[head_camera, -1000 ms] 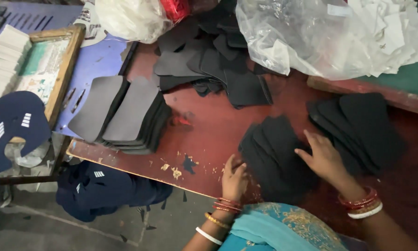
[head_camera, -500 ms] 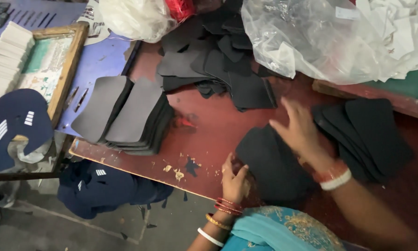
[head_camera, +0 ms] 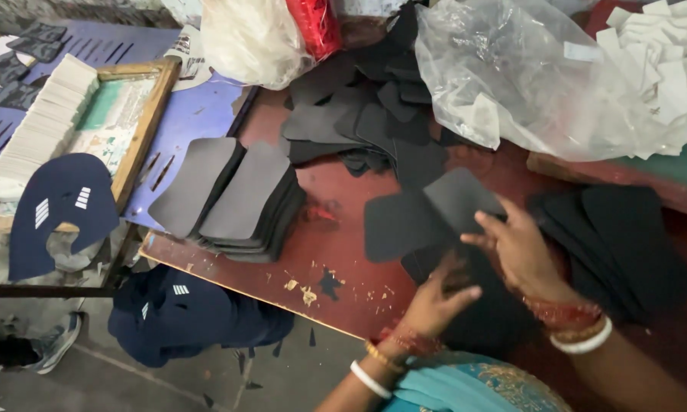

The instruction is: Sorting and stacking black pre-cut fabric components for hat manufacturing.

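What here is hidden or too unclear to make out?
- Head view: how many dark cut pieces the right hand lifts; they overlap.
- Left hand fingertips blur against the black pile.
- White slips are veiled by the plastic bag.

Both forearms come up from the bottom edge of the view, over the near edge of the desk. The left hand [head_camera: 433, 301] lies low, palm down, its fingers pointing to the right and lightly curled; a white bangle and a thin gold-coloured one ring its wrist. The right hand [head_camera: 520, 248] is raised a little above it, fingers spread and bent, thumb toward the left hand; red and white bangles sit on its wrist. Motion blur makes it hard to tell whether either hand is pinching shut.
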